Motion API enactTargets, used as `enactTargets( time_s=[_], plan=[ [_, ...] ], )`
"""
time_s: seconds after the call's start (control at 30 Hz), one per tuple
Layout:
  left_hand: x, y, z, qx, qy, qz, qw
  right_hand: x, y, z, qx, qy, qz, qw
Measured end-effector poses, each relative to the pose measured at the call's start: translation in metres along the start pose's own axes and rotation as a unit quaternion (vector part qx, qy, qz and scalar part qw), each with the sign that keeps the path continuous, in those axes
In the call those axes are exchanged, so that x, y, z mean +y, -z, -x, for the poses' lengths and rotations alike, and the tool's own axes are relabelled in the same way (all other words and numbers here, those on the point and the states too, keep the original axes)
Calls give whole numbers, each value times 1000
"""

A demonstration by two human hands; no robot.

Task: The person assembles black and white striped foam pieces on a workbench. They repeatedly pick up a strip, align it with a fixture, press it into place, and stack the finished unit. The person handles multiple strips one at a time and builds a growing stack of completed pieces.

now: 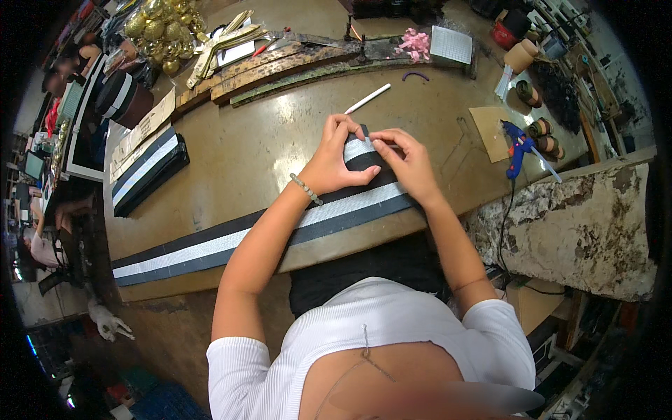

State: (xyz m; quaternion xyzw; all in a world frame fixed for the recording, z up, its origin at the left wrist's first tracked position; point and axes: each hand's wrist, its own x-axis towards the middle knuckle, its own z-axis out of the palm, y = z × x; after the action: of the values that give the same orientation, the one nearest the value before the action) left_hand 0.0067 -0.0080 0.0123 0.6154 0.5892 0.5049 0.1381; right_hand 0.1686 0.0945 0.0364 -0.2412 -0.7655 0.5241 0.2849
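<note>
A long black ribbon with a white centre stripe [210,246] lies along the near edge of the brown worktable [266,140]. Its right end is folded back into a loop [360,150] in the table's middle. My left hand [336,161] presses on the folded part, with a bead bracelet at the wrist. My right hand [409,162] pinches the fold's top edge from the right side. A white stick [367,99] lies just beyond the hands.
A blue glue gun [518,147] rests at the right on a piece of cardboard [490,129]. Folded striped ribbon [147,171] and a dark round box [122,98] sit at left. Gold baubles [161,31], wooden strips [280,66] and a pink bow [414,43] lie at the back.
</note>
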Motion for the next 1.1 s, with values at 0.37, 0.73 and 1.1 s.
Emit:
enactTargets(
  time_s=[0.37, 0.73, 1.1],
  plan=[
    [0, 0, 1, 2, 10, 9, 1000, 18, -15, 18, 108, 134, 43, 984],
    [0, 0, 1, -2, 24, 9, 1000, 21, -5, 12, 27, -58, -191, 979],
    [6, 2, 1, -17, 56, 10, 998, -6, 34, -27, -167, 28, 25, 985]
  ],
)
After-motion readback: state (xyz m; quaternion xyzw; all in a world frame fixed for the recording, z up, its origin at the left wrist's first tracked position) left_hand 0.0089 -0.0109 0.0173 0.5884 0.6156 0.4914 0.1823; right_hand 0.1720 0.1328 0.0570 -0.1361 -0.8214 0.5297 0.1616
